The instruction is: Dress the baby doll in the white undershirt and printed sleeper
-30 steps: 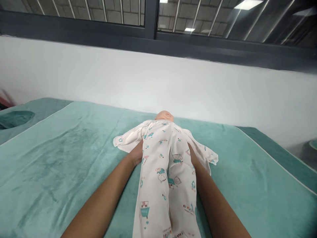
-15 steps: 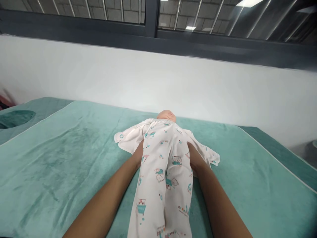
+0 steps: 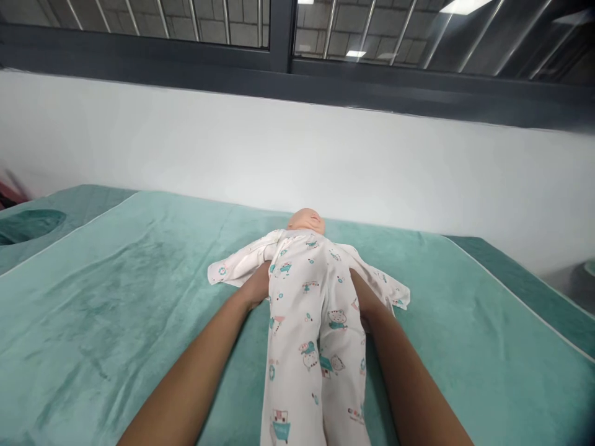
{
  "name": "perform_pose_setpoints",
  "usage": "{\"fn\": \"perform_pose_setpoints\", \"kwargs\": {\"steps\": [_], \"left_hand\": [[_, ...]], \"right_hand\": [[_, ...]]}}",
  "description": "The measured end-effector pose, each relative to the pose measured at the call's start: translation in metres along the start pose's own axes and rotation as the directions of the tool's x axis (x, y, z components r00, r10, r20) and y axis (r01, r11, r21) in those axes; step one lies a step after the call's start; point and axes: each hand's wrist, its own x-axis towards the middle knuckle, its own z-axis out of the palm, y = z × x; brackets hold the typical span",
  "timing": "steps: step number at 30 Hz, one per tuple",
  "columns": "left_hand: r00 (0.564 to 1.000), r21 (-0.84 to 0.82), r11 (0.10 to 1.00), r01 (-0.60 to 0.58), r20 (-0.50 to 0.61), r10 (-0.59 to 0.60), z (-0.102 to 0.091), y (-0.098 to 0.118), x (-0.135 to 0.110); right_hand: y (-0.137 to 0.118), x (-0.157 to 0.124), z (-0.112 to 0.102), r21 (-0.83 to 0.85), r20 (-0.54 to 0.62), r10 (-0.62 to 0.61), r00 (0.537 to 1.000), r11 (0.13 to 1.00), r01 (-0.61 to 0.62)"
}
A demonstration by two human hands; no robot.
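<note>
A baby doll lies on its back on a teal towel, head toward the wall. It wears a white printed sleepsuit with the legs stretching toward me. My left hand is tucked under the doll's left side, fingers hidden beneath the cloth. My right hand is tucked under the other side, fingers also hidden. Both hands grip the doll's torso from the sides.
The towel covers a padded teal table that runs to a white wall under a dark window frame. A round face hole shows in the table at far left. The table's right edge drops off.
The doll's legs have swung slightly right and the body has shifted a little away from me. Both hands stay at its sides.
</note>
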Motion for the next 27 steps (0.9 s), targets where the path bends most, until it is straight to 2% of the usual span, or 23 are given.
{"fn": "perform_pose_setpoints", "kwargs": {"steps": [3,5,12,16,24,27], "left_hand": [[0.995,0.033,0.995,-0.094,-0.039,0.095,0.001,0.001,-0.001],[0.992,0.002,0.994,-0.107,-0.068,0.106,0.004,0.001,0.0],[0.978,-0.259,0.965,-0.044,-0.209,-0.011,0.013,-0.004,0.004],[0.974,-0.358,0.933,-0.026,-0.221,-0.058,0.014,-0.003,0.007],[0.959,-0.356,0.934,-0.005,-0.265,-0.096,0.017,0.005,0.006],[0.955,-0.302,0.951,-0.062,-0.296,-0.031,0.015,0.004,0.005]], "right_hand": [[-0.004,0.002,0.002,0.014,0.041,-0.015,0.999,1.0,0.014],[-0.007,0.004,0.004,0.036,0.023,-0.01,1.0,0.999,0.009],[-0.013,0.007,0.016,0.129,-0.014,0.042,0.999,0.991,-0.039],[-0.02,0.006,0.021,0.128,-0.098,0.104,0.99,0.988,-0.092],[-0.016,0.01,0.022,0.051,-0.137,0.167,0.976,0.986,-0.161],[-0.013,0.013,0.022,-0.004,-0.132,0.156,0.979,0.987,-0.158]]}}
